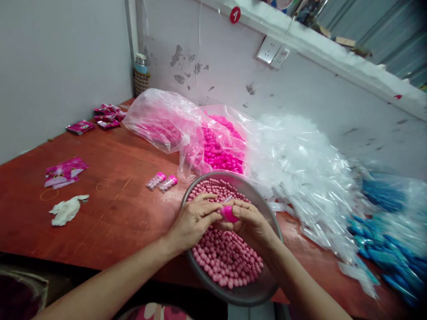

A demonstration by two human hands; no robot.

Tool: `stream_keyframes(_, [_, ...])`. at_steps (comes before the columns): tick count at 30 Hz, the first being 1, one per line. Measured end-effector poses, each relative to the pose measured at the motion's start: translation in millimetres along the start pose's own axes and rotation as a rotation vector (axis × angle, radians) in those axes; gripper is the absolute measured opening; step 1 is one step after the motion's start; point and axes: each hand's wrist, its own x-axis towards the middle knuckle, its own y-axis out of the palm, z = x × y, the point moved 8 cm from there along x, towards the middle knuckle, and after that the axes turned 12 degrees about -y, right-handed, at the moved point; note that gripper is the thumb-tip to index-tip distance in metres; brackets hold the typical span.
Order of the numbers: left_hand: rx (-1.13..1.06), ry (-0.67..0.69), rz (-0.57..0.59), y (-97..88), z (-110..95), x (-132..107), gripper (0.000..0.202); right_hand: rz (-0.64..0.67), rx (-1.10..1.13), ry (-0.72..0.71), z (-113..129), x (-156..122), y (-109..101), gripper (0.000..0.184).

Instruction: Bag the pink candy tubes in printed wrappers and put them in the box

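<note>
Both hands meet above a grey bowl of round pink beads. My right hand is closed around a small vial with a bright pink cap, its thumb against the cap. The fingers of my left hand are pinched together at the cap's left side. A bit of clear plastic tube shows just beyond the fingers. The rest of the vial is hidden by my hands. Left of the bowl, two clear vials with pink caps and pink beads inside lie on the red table.
Behind the bowl slumps a clear bag of pink caps. A heap of clear tubes lies to its right, with blue packets beyond. Pink packets and a crumpled white cloth lie left; a bottle stands behind.
</note>
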Motion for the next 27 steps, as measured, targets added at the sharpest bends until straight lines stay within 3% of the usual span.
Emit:
stream_keyframes(5, [0.055,0.009,-0.033,1.9,-2.1,-0.5,0.025,-0.033,0.008,-0.01,-3.9,2.1,4.5,0.016])
stream_keyframes(9, [0.019,-0.083,-0.107,-7.0,1.0,3.2,0.028,-0.003,-0.132,-0.118,14.1,-2.7,-5.9,0.031])
stream_keyframes(11, [0.016,-0.186,-0.226,-26.7,7.4,6.5,0.033,-0.077,-0.228,-0.239,36.1,-10.9,-34.9,0.037])
stream_keyframes(13, [0.05,-0.27,-0.379,-54.7,14.3,9.8,0.038,-0.248,-0.352,-0.356,61.2,-26.8,-82.0,0.035])
stream_keyframes(16, [0.172,-0.351,-0.526,-93.5,28.5,16.4,0.04,-0.535,-0.597,-0.411,87.0,-57.5,-155.5,0.028])
stream_keyframes(18, [0.271,-0.376,-0.563,-109.9,39.9,20.4,0.04,-0.586,-0.718,-0.388,91.0,-68.3,-181.5,0.027])
stream_keyframes(19, [0.304,-0.371,-0.571,-114.3,44.1,21.5,0.041,-0.568,-0.771,-0.378,90.3,-69.2,-185.0,0.027])
stream_keyframes(21, [0.334,-0.328,-0.575,-114.2,46.1,21.7,0.042,-0.471,-0.908,-0.38,87.1,-63.6,-174.0,0.024])
stream_keyframes(23, [0.332,-0.254,-0.557,-102.4,37.6,19.9,0.04,-0.323,-1.094,-0.394,81.6,-49.8,-146.2,0.018])
stream_keyframes(27, [0.317,-0.12,-0.414,-55.8,5.3,14.6,0.035,-0.023,-1.477,-0.305,54.9,-9.8,-94.3,0.015])
